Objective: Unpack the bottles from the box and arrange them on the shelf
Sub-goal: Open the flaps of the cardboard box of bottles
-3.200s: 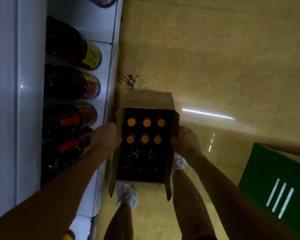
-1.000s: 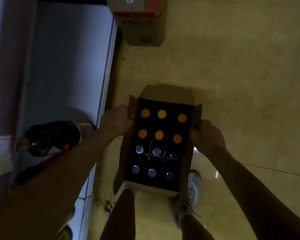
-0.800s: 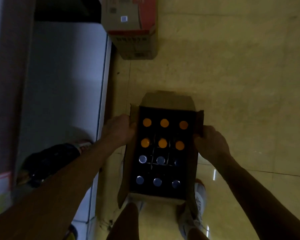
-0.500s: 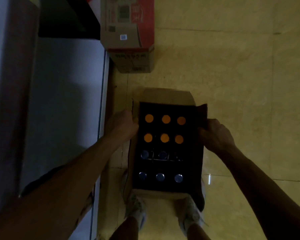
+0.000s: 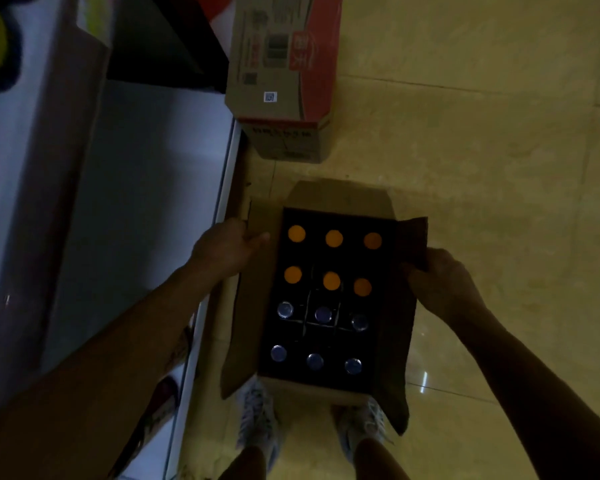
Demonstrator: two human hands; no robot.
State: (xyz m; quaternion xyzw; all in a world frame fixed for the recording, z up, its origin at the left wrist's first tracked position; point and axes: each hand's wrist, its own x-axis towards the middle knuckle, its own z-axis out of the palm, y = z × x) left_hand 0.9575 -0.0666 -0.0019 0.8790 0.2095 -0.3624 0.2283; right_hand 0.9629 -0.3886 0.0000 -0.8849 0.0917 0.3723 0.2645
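An open cardboard box (image 5: 340, 195) sits low over the tiled floor in front of my feet. Inside stand several bottles: orange caps (image 5: 334, 238) fill the far half, silver-blue caps (image 5: 315, 361) the near half, with a cardboard divider between them. My left hand (image 5: 227, 249) holds the box's left flap. On the other side, my right hand (image 5: 442, 282) grips the right flap. A white shelf (image 5: 146, 188) runs along the left, its lower board bare beside the box.
A closed carton (image 5: 284, 74) with red print stands on the floor just beyond the open box, against the shelf's edge. Dark bottles show faintly on the shelf at the lower left under my left arm. Bare yellow tiles spread to the right.
I carried the box along the shelf, past the dark bottles to a bare stretch. The red-printed carton came into view ahead. Both hands stayed on the box's sides and it sank towards the floor.
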